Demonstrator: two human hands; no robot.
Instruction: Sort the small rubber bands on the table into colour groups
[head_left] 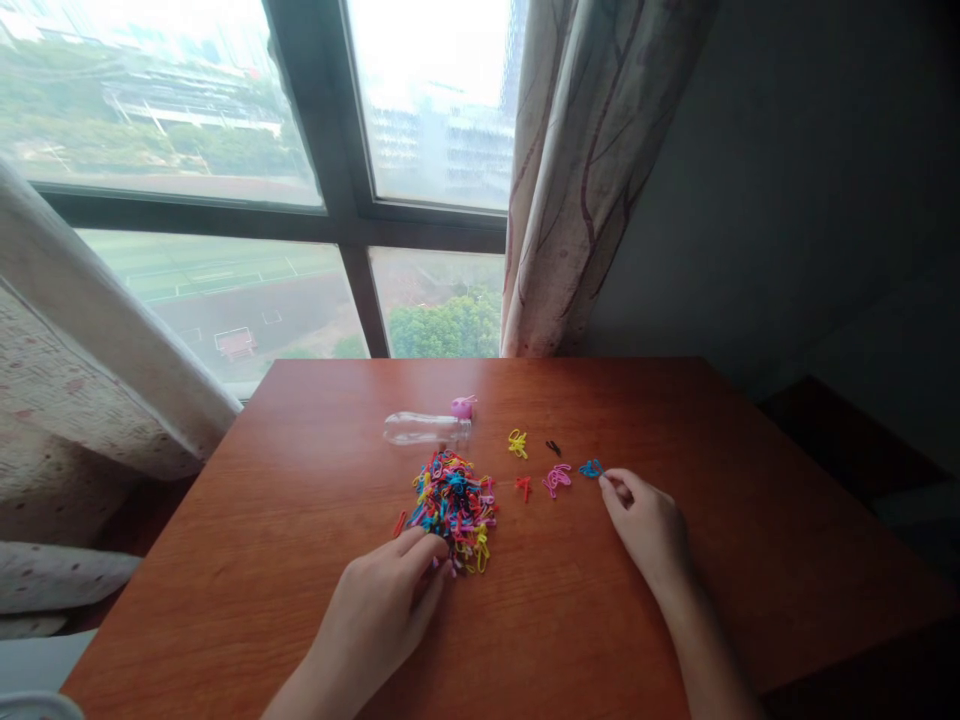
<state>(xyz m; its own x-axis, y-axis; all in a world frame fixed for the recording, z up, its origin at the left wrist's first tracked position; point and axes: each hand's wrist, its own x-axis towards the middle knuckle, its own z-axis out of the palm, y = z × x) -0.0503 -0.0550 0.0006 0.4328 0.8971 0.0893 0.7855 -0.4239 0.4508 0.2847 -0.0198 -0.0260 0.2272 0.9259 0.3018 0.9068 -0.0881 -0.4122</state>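
Note:
A heap of small coloured elastic bands [454, 503] lies in the middle of the wooden table [300, 520]. My left hand [390, 605] rests at the heap's near edge, its fingers curled and touching the bands. To the right lie small sorted clusters: yellow bands [517, 443], black bands [553, 447], red bands [523, 487], pink bands [557, 479] and blue bands [590, 468]. My right hand [649, 530] reaches to the blue cluster, fingertips pinched right beside it. A clear plastic bottle [421, 428] lies on its side behind the heap, with a pink cap [463, 407] next to it.
A large window [352, 200] stands behind the table, with a patterned curtain [585, 170] on the right and another curtain [90, 360] at the left. A dark wall and dim furniture fill the right side. The table's right edge drops off near my right arm.

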